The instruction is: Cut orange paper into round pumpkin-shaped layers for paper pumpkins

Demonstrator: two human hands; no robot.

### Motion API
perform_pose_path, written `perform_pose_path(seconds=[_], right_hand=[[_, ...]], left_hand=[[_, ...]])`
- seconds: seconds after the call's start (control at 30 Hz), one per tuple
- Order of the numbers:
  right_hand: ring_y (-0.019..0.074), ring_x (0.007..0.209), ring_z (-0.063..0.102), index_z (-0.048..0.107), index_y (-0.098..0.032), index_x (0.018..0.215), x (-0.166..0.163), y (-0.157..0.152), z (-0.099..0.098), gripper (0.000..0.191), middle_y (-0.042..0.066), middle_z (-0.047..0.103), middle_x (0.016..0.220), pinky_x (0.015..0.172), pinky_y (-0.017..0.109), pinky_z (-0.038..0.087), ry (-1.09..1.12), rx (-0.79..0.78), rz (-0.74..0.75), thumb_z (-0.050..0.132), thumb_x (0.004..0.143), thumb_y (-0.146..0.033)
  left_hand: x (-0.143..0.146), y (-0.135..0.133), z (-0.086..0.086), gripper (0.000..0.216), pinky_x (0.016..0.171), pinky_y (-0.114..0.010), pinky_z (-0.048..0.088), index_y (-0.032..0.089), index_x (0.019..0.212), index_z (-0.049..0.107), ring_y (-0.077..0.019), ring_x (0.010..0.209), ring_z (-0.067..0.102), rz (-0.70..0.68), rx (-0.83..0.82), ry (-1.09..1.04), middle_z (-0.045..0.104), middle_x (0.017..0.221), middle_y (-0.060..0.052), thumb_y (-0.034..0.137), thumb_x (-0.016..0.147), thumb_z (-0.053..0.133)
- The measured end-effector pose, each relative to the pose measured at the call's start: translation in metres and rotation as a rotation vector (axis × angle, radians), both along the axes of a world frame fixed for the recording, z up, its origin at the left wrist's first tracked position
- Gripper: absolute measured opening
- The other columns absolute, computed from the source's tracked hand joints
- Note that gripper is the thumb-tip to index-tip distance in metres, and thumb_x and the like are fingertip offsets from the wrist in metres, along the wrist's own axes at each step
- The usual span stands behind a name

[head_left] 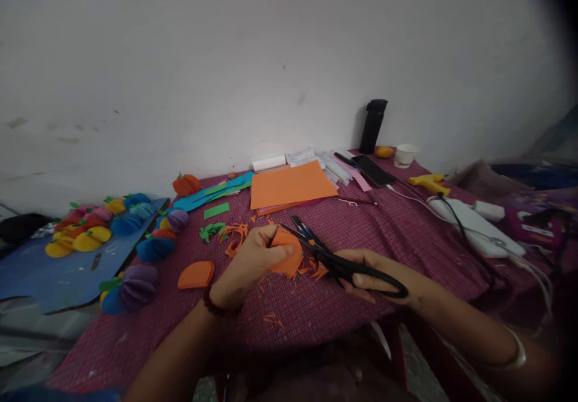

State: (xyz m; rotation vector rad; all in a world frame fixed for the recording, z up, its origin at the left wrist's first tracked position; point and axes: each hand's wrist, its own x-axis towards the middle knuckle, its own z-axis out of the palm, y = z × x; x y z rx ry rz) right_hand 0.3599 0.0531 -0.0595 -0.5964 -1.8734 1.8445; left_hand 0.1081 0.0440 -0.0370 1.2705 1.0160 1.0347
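Observation:
My left hand [253,263] pinches a folded orange paper piece [288,257] just above the table. My right hand [383,275] grips black scissors [343,263], whose blades meet the upper right edge of that orange piece. Small orange paper scraps [316,269] lie on the cloth under and around the blades. A cut orange shape [196,274] rests on the table left of my left hand.
A checked maroon cloth [343,221] covers the table. Orange paper sheets [289,185], a phone [372,170], black bottle [372,126], white cup [405,154] and yellow glue gun [428,182] lie behind. Several coloured paper pumpkins [112,224] sit left on a blue sheet [49,272].

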Motion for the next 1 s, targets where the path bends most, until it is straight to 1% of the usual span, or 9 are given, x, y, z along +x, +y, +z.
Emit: perform_pose_path(seconds=[0.17, 0.43, 0.6, 0.67, 0.73, 0.8, 0.87, 0.93, 1.0], right_hand=[[0.0058, 0.047, 0.033, 0.058, -0.013, 0.113, 0.002, 0.001, -0.007, 0.063, -0.006, 0.04, 0.06, 0.041, 0.019, 0.026, -0.038, 0.027, -0.021, 0.062, 0.076, -0.064], [0.0041, 0.044, 0.031, 0.059, -0.013, 0.114, 0.005, 0.002, -0.022, 0.062, -0.005, 0.042, 0.062, 0.038, 0.017, 0.024, -0.009, -0.01, -0.004, 0.062, 0.076, -0.063], [0.003, 0.04, 0.029, 0.058, -0.015, 0.118, 0.007, 0.001, -0.029, 0.058, -0.006, 0.044, 0.062, 0.036, 0.016, 0.022, -0.057, -0.048, -0.032, 0.062, 0.079, -0.058], [0.0037, 0.042, 0.033, 0.058, -0.017, 0.12, 0.008, 0.001, -0.027, 0.056, -0.004, 0.048, 0.064, 0.037, 0.016, 0.025, -0.081, -0.041, -0.036, 0.063, 0.08, -0.056], [0.0084, 0.054, 0.049, 0.059, -0.018, 0.12, 0.009, 0.002, -0.02, 0.056, 0.001, 0.059, 0.076, 0.046, 0.019, 0.04, -0.082, 0.03, -0.045, 0.066, 0.077, -0.054], [0.0186, 0.085, 0.062, 0.058, -0.019, 0.122, 0.011, 0.003, -0.009, 0.059, 0.008, 0.065, 0.102, 0.071, 0.029, 0.051, -0.081, 0.131, -0.068, 0.069, 0.075, -0.053], [0.0257, 0.111, 0.057, 0.055, -0.02, 0.128, 0.014, 0.003, 0.0, 0.061, 0.011, 0.06, 0.122, 0.092, 0.038, 0.047, -0.115, 0.202, -0.087, 0.07, 0.076, -0.048], [0.0274, 0.118, 0.054, 0.053, -0.02, 0.13, 0.017, 0.002, 0.006, 0.062, 0.011, 0.059, 0.128, 0.099, 0.043, 0.043, -0.175, 0.235, -0.106, 0.072, 0.076, -0.042], [0.0278, 0.118, 0.055, 0.055, -0.021, 0.13, 0.02, 0.002, 0.008, 0.062, 0.01, 0.06, 0.127, 0.1, 0.044, 0.042, -0.213, 0.255, -0.126, 0.075, 0.074, -0.039]], left_hand=[[0.002, -0.003, 0.005, 0.019, 0.047, -0.018, 0.038, 0.013, 0.067, 0.058, -0.0069, 0.05, 0.051, 0.038, -0.029, 0.014, 0.06, 0.06, 0.0, 0.024, 0.062, 0.073], [0.002, -0.003, 0.006, 0.022, 0.048, -0.019, 0.041, 0.012, 0.069, 0.061, -0.008, 0.05, 0.053, 0.008, -0.066, -0.024, 0.063, 0.061, -0.001, 0.027, 0.061, 0.075], [0.0, -0.003, 0.004, 0.025, 0.05, -0.02, 0.041, 0.012, 0.069, 0.06, -0.0083, 0.051, 0.053, 0.016, -0.043, 0.011, 0.061, 0.062, -0.001, 0.029, 0.062, 0.076], [-0.001, -0.003, 0.004, 0.024, 0.051, -0.02, 0.041, 0.012, 0.07, 0.06, -0.0084, 0.052, 0.053, 0.007, -0.032, 0.03, 0.061, 0.063, -0.001, 0.03, 0.063, 0.075], [-0.003, -0.003, 0.004, 0.023, 0.052, -0.02, 0.041, 0.013, 0.071, 0.061, -0.0084, 0.054, 0.053, -0.028, -0.013, 0.044, 0.061, 0.064, -0.001, 0.03, 0.065, 0.074], [-0.004, -0.004, 0.006, 0.021, 0.052, -0.02, 0.04, 0.013, 0.071, 0.061, -0.0079, 0.054, 0.051, -0.07, 0.024, 0.059, 0.059, 0.063, 0.0, 0.03, 0.067, 0.073], [-0.004, -0.005, 0.008, 0.019, 0.052, -0.02, 0.038, 0.014, 0.069, 0.06, -0.0075, 0.055, 0.048, -0.096, 0.076, 0.088, 0.057, 0.062, 0.001, 0.03, 0.068, 0.071], [-0.004, -0.007, 0.011, 0.017, 0.051, -0.02, 0.036, 0.014, 0.067, 0.061, -0.0076, 0.055, 0.046, -0.093, 0.133, 0.146, 0.055, 0.062, 0.001, 0.028, 0.068, 0.07], [-0.004, -0.008, 0.012, 0.013, 0.05, -0.02, 0.033, 0.014, 0.065, 0.061, -0.0076, 0.055, 0.042, -0.074, 0.186, 0.232, 0.052, 0.06, 0.001, 0.024, 0.068, 0.068]])
